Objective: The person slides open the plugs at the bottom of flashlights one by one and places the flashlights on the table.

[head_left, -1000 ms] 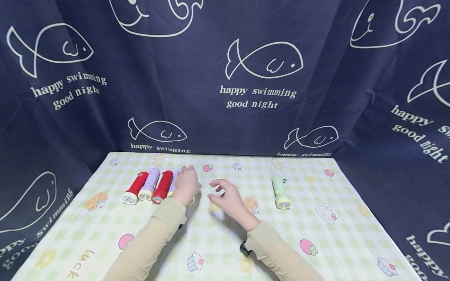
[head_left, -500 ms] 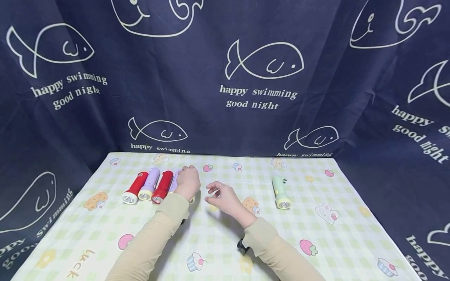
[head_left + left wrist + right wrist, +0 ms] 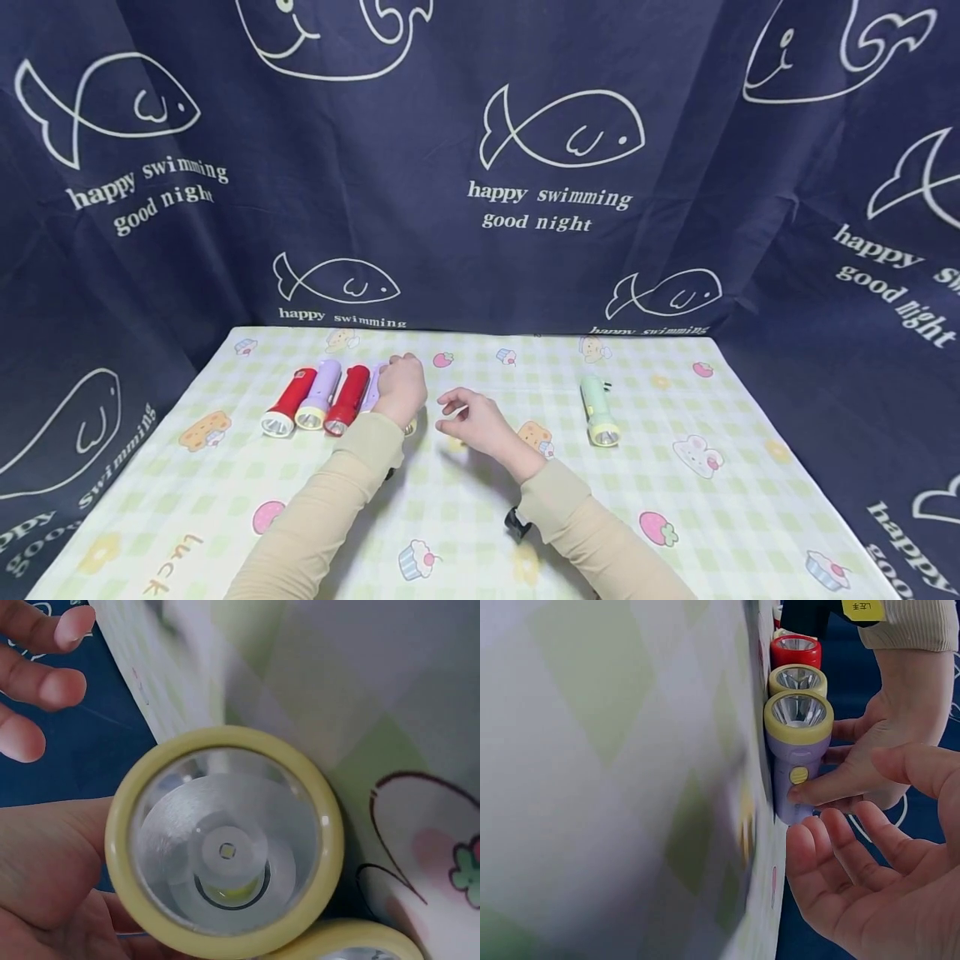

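Note:
My left hand grips a purple flashlight with a yellow rim at the right end of a row of flashlights. Its thumb lies along the purple body, just below the yellow switch. In the left wrist view the lens faces the camera, and most of the body is hidden behind it. To the right, my right hand hovers with loosely bent fingers and nothing in them. Its fingertips are close to the tail of the held flashlight. Another purple flashlight lies beside it, partly covered by my left hand.
Further left in the row lie a red flashlight, a purple one and a red one with a white rim. A mint green flashlight lies alone on the right of the checked tablecloth. A dark curtain hangs behind.
Over the last second my right hand has moved slightly left, towards my left hand. My left hand has barely shifted and stays on the flashlight. The other flashlights lie as before.

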Demonstrator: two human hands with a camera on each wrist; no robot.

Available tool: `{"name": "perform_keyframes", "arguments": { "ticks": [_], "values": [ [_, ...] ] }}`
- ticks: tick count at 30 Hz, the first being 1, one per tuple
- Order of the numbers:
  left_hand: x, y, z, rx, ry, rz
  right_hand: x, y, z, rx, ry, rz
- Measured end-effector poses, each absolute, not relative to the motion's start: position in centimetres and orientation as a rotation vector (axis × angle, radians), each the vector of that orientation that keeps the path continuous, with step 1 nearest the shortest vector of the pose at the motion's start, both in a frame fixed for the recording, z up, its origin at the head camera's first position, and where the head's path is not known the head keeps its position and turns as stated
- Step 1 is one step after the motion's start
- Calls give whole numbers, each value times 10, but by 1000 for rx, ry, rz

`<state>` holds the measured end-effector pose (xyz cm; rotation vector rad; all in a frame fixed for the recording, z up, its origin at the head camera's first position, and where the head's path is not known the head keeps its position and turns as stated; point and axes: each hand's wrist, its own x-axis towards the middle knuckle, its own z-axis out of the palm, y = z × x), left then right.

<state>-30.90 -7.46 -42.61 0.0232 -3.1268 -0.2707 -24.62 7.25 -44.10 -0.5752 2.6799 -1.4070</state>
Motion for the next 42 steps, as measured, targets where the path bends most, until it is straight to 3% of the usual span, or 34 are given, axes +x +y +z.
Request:
{"name": "perform_keyframes", "arguments": {
  "ticks": [16, 42],
  "values": [
    [-311, -73, -424, -9, -3107, -237, -248, 76, -443, -460, 2606, -1478],
    [-294, -73, -390, -174, -2931, -811, -253, 80, -440, -275, 2256, -1779]
  ]
}}
